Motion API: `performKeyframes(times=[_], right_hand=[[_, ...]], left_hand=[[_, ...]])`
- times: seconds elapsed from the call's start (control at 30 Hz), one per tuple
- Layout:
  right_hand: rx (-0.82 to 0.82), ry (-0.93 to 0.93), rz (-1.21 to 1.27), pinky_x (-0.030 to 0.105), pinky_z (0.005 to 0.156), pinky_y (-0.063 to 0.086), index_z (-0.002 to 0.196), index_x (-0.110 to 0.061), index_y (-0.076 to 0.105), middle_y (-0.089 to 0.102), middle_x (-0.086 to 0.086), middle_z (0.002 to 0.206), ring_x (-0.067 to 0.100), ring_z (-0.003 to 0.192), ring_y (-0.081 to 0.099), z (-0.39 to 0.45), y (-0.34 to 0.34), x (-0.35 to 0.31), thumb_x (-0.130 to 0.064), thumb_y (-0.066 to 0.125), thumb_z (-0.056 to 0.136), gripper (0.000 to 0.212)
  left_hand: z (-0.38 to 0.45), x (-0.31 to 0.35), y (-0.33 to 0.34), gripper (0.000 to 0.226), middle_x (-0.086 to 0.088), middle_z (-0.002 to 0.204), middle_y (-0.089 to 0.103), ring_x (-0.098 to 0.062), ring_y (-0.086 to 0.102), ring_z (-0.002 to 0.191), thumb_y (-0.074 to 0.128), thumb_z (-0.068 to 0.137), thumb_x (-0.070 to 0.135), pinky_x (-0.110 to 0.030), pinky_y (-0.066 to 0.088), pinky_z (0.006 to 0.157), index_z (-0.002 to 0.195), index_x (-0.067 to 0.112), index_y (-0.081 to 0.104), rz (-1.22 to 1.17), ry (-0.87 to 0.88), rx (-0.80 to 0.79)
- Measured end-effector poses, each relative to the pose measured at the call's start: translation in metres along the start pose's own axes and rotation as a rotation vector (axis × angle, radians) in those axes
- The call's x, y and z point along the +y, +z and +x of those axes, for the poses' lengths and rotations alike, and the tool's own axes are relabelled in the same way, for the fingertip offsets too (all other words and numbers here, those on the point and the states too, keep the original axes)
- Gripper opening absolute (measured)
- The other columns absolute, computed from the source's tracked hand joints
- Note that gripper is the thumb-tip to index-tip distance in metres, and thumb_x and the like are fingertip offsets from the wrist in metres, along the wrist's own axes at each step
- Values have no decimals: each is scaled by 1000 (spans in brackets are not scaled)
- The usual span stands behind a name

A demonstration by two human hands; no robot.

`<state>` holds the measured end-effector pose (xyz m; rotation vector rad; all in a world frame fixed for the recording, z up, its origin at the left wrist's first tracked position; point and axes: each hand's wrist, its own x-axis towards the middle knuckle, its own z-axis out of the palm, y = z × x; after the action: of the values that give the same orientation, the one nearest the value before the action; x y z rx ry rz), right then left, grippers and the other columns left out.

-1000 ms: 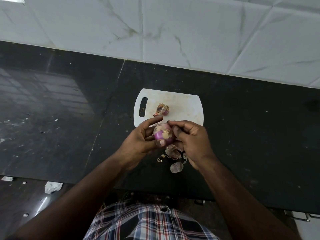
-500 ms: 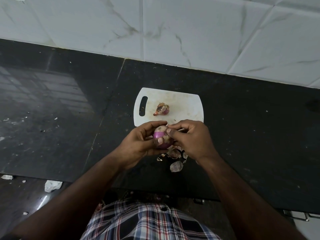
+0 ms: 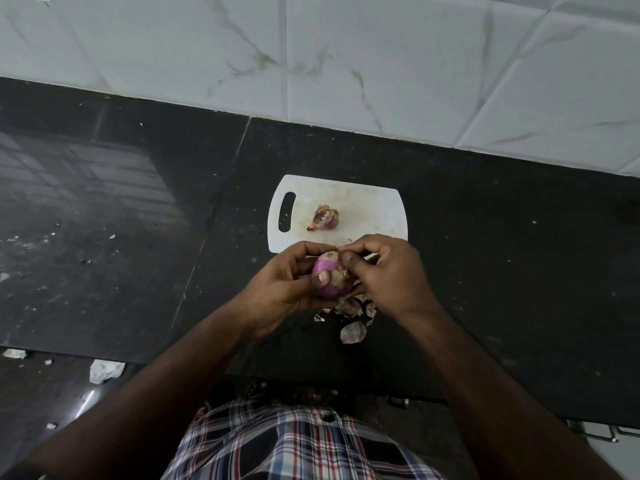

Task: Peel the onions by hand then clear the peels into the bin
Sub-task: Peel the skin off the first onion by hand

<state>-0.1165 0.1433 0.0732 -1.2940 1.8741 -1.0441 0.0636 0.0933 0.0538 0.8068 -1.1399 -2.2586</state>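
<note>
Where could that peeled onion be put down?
The cutting board is bare right of the unpeeled onion. The black counter lies open right of the right hand. It is crowded below the hands, where peels lie.

Plaid shirt (image 3: 298, 448), bare forearms

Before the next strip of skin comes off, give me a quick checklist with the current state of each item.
1. Left hand grips the held onion: ok.
2. Right hand pinches skin at the onion's top: ok.
3. Held onion fully peeled: not ok, dry skin remains.
4. Second onion on the cutting board peeled: not ok.
5. Peels cleared from the counter: not ok.
6. Bin within reach: cannot tell.
</note>
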Motion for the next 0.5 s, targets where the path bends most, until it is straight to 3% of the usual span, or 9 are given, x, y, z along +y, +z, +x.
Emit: performKeyframes(times=[0.07,0.17,0.27,0.33,0.43,0.5], right_hand=[[52,9,-59,43,66,62,82,-28,74,70,-14,77,11,73,70,0,-2,-2,-18,69,91,15],[1,86,136,47,65,63,96,-19,74,72,-4,89,20,77,74,-3,-7,-7,-20,63,97,11],[-91,85,157,46,72,63,104,-23,74,74,-6,97,17,81,75,-10,-9,-10,-27,73,90,15],[-54,50,52,38,76,62,101,-29,76,75,-12,94,8,83,73,-15,-6,-11,-26,78,85,17],[97,-38,-74,17,76,55,100,-26,79,72,-17,88,-2,85,68,-19,3,-15,-21,76,85,16],[154,-128,-145,14,76,54,101,-22,79,73,-13,90,-1,87,67,-22,8,-16,-17,74,87,16]], left_hand=[[-1,1,2,49,-14,120,69,-37,69,107,70,84,16,-44,62,83,130,7,55,-13,-6,-22],[0,0,2,45,-18,128,65,-39,68,110,62,90,19,-48,60,87,133,9,55,-55,-16,-8],[2,-1,-1,47,-23,132,61,-39,68,110,61,90,18,-48,60,88,134,6,53,-118,-14,42],[3,-2,-1,49,-21,133,60,-36,68,109,68,87,18,-46,61,86,132,7,55,-134,4,60],[5,-2,2,65,-22,137,55,-34,68,108,79,72,25,-49,60,87,130,7,56,-84,32,112],[6,-2,4,68,-23,137,53,-35,68,108,82,68,24,-52,59,89,129,7,57,-59,42,136]])
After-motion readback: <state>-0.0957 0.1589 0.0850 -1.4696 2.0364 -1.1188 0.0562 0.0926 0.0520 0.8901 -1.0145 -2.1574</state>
